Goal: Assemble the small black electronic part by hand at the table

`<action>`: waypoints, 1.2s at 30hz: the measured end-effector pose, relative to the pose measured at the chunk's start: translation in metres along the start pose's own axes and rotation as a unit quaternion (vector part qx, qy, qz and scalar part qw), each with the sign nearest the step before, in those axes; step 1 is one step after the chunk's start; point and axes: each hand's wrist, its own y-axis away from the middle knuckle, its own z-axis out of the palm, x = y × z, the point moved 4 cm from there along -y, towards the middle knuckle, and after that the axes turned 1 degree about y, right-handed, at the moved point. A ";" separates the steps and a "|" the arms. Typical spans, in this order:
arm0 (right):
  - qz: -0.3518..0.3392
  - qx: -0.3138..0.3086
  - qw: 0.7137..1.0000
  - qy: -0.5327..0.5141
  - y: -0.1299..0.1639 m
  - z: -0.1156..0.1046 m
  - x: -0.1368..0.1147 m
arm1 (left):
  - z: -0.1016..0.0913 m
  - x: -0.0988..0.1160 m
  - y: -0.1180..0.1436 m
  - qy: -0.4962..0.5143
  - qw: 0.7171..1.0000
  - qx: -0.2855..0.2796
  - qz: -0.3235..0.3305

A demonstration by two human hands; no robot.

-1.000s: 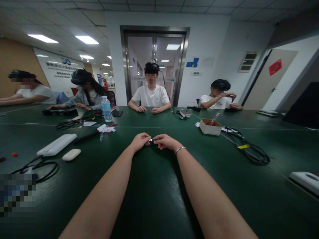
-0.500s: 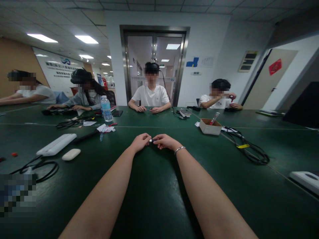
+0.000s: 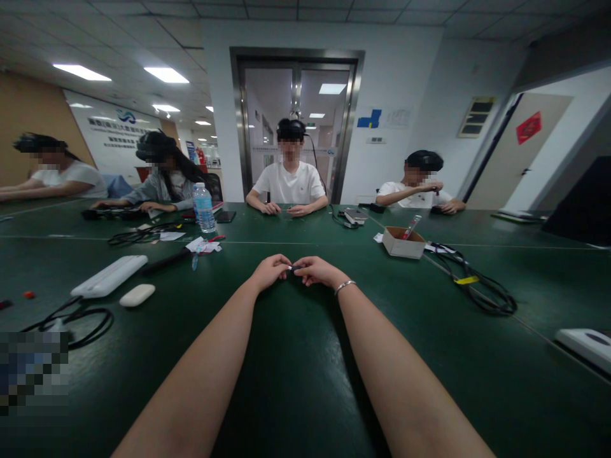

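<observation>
A dark green, faintly glossy desk (image 3: 296,381) fills the lower view, with both bare forearms running up it from 6 o'clock. At the centre the left hand (image 3: 268,272) and right hand (image 3: 317,271) meet fingertip to fingertip, each pinched shut on a tiny silvery piece (image 3: 291,268); what it is cannot be made out. A thin metal bracelet (image 3: 345,287) rings the right wrist.

At 9 o'clock lie a smooth white oval case (image 3: 137,295), a long white ribbed bar (image 3: 109,276) and a looped black cable (image 3: 71,320); a pixelated patch hides the corner at 8 o'clock. At 3 o'clock a coiled black cable with a yellow tag (image 3: 472,286) lies on the desk, and a white device (image 3: 585,346) is cut off by the edge. Farther, at 1 o'clock, sits an open cardboard box (image 3: 403,242); at 11 o'clock a clear plastic water bottle (image 3: 203,208).

Beyond, four seated people work along the far side. Behind them are a steel-framed glass door (image 3: 296,114), white walls and a tiled ceiling with panel lights.
</observation>
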 end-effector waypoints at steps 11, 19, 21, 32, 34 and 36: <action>-0.010 0.041 0.998 0.039 0.004 0.006 -0.009 | 0.000 0.006 0.000 0.039 0.999 0.007 0.019; -0.027 0.159 0.974 0.157 -0.003 0.020 -0.013 | 0.003 0.019 0.002 -0.092 0.992 0.052 0.063; -0.043 0.178 0.967 0.176 -0.006 0.021 -0.011 | 0.004 0.025 0.005 -0.144 0.983 0.074 0.084; 0.018 0.115 0.955 0.272 0.021 0.012 -0.030 | 0.007 0.014 0.005 0.005 0.998 0.054 -0.031; -0.016 0.111 0.916 0.385 0.048 0.009 -0.045 | 0.005 0.020 0.012 0.006 0.999 0.021 -0.035; -0.050 0.114 0.858 0.498 0.089 0.005 -0.057 | 0.000 0.028 0.027 -0.014 0.999 -0.032 -0.041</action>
